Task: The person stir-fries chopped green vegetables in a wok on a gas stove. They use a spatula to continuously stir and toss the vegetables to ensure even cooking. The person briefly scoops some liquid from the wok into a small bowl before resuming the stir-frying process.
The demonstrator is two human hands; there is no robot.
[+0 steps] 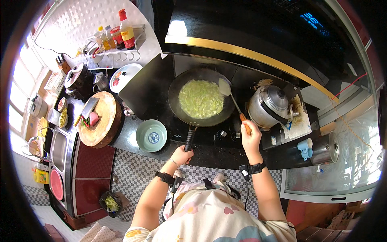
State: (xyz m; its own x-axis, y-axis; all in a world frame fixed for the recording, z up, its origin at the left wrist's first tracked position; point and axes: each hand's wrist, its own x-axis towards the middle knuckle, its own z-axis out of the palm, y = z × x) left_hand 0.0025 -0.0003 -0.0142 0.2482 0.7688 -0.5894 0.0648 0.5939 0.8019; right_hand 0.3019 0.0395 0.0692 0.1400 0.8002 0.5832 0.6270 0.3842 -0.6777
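My left hand (182,155) is closed around the black handle of a wok (173,104) on the black cooktop. Pale green chopped vegetables (201,99) lie in liquid in the wok. The wooden end of a metal spatula (237,104) is in my right hand (251,136); its blade rests inside the wok's right side, beside the vegetables. An empty pale green bowl (151,135) with a blue pattern stands left of the wok handle. Farther left, a cleaver (90,108), a piece of raw meat (94,119) and red and green peppers (86,122) lie on a round wooden chopping block (104,127).
A metal kettle (267,106) stands right of the wok, with blue mugs (305,148) and a steel pot (323,148) beyond. The range hood (242,50) hangs above. Bottles (127,34) stand on a wall shelf; a sink (60,149) is at the left.
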